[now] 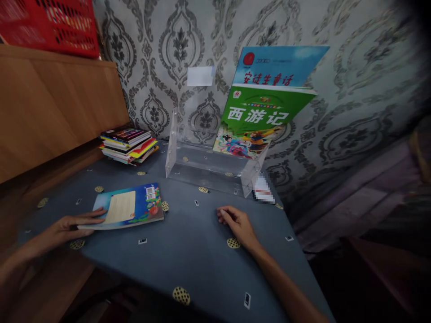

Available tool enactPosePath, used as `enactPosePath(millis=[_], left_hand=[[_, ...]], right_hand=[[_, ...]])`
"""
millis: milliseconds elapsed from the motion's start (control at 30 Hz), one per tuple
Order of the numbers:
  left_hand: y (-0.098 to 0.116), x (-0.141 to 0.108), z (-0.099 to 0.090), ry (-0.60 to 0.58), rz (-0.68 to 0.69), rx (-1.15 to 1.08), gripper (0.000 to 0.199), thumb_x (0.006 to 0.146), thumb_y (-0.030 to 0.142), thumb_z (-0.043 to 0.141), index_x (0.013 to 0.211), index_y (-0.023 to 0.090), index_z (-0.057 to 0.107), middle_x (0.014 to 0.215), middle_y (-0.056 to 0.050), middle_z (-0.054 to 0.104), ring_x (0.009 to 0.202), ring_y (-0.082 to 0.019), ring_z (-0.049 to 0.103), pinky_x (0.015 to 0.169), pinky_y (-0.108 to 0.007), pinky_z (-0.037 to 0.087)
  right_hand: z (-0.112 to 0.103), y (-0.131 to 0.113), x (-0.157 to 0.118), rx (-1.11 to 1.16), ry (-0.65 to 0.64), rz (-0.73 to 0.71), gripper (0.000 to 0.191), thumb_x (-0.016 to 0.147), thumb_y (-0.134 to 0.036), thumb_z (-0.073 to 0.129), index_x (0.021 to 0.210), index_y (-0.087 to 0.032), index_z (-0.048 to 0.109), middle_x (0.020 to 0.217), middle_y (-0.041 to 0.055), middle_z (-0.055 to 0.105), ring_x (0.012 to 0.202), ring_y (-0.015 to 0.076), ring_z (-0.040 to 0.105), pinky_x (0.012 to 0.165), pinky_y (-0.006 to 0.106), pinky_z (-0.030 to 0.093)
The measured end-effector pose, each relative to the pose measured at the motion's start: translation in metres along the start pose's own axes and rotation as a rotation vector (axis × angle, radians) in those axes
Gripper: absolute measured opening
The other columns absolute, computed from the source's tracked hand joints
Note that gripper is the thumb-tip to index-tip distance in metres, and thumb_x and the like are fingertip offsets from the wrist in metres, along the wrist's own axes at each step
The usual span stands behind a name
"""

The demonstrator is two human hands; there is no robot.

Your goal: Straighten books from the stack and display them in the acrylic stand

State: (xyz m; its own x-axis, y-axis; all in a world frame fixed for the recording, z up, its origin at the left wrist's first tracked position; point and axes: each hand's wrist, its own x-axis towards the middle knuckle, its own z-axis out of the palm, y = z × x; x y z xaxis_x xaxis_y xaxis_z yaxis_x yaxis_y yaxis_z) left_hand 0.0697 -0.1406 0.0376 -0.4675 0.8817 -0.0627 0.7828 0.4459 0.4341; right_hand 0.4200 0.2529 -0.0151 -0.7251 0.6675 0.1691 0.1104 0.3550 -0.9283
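Blue bk [121, 206] is extending rightward from L hand [69, 224], which is grasping its edge, prob. for control, w/ R hand [240, 226] resting released.

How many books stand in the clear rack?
2: the green book in front and the blue book behind it, both toward the right end of the clear rack. Others may be hidden.

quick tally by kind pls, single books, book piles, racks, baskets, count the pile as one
Single books: 3 (flat book, green book, rear book)
Piles: 1 (book pile)
Racks: 1 (clear rack)
Baskets: 1 (red basket)
Total: 6
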Motion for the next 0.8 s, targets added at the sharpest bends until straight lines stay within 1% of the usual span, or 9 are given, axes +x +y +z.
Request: enactPosePath(millis=[100,200,333,433,533,600,700,800], left_hand=[[0.011,0.007,0.004,-0.134,0.041,-0.23,0.038,0.086,0.06,0.057,0.12,0.046,0.067,0.145,0.005,0.056,0.133,-0.027,0.054,0.111,-0.047,0.04],[0.027,0.02,0.007,-0.246,0.093,-0.277,0.035,0.086,0.049,0.063,0.119,0.041,0.07,0.149,0.001,0.052,0.137,-0.027,0.049,0.114,-0.049,0.035],[0.053,0.047,0.018,-0.341,0.177,-0.343,0.034,0.087,0.043,0.064,0.118,0.034,0.072,0.153,0.0,0.046,0.144,-0.027,0.039,0.116,-0.049,0.032],[0.071,0.074,0.032,-0.397,0.249,-0.353,0.039,0.085,0.048,0.067,0.12,0.031,0.071,0.155,-0.004,0.044,0.147,-0.027,0.034,0.118,-0.05,0.03],[0.087,0.099,0.041,-0.441,0.341,-0.292,0.046,0.085,0.054,0.065,0.125,0.029,0.067,0.158,-0.005,0.038,0.149,-0.028,0.03,0.119,-0.05,0.027],[0.097,0.11,0.042,-0.46,0.401,-0.192,0.049,0.088,0.056,0.061,0.13,0.03,0.063,0.161,-0.005,0.034,0.15,-0.027,0.028,0.119,-0.05,0.027],[0.112,0.115,0.039,-0.452,0.45,0.009,0.053,0.091,0.057,0.055,0.138,0.031,0.054,0.162,-0.006,0.031,0.149,-0.027,0.03,0.119,-0.05,0.027],[0.136,0.111,0.045,-0.39,0.459,0.179,0.055,0.093,0.059,0.051,0.138,0.028,0.054,0.159,-0.009,0.037,0.146,-0.03,0.035,0.118,-0.052,0.028]], right_hand=[[0.001,0.001,-0.001,-0.001,0.002,-0.008,0.041,0.085,-0.057,0.059,0.087,-0.018,0.071,0.077,0.0069,0.071,0.065,0.0187,0.067,0.061,0.031,0.053],[0.001,0.001,-0.001,0.001,0.0,-0.011,0.039,0.086,-0.055,0.058,0.089,-0.018,0.071,0.079,0.0068,0.072,0.066,0.0185,0.067,0.062,0.03,0.054],[0.002,0.003,-0.001,-0.004,-0.002,-0.023,0.036,0.087,-0.051,0.057,0.089,-0.018,0.07,0.079,0.0068,0.072,0.066,0.018,0.067,0.062,0.03,0.053],[0.002,0.005,-0.001,-0.018,0.002,-0.033,0.034,0.087,-0.048,0.056,0.089,-0.017,0.07,0.077,0.0061,0.072,0.066,0.018,0.067,0.062,0.029,0.052],[0.004,0.005,-0.002,-0.041,0.009,-0.046,0.031,0.088,-0.044,0.054,0.089,-0.017,0.07,0.074,0.0049,0.071,0.067,0.0176,0.067,0.063,0.028,0.05],[0.005,0.004,-0.002,-0.056,0.017,-0.063,0.03,0.088,-0.042,0.054,0.088,-0.017,0.07,0.074,0.0042,0.071,0.067,0.0172,0.066,0.064,0.028,0.05],[0.005,0.003,-0.002,-0.058,0.009,-0.083,0.028,0.089,-0.04,0.053,0.087,-0.017,0.069,0.073,0.0032,0.07,0.068,0.0168,0.066,0.065,0.027,0.049],[0.004,0.0,-0.003,-0.065,-0.014,-0.093,0.026,0.09,-0.036,0.052,0.085,-0.017,0.069,0.073,0.0021,0.068,0.067,0.0152,0.064,0.064,0.026,0.048]])
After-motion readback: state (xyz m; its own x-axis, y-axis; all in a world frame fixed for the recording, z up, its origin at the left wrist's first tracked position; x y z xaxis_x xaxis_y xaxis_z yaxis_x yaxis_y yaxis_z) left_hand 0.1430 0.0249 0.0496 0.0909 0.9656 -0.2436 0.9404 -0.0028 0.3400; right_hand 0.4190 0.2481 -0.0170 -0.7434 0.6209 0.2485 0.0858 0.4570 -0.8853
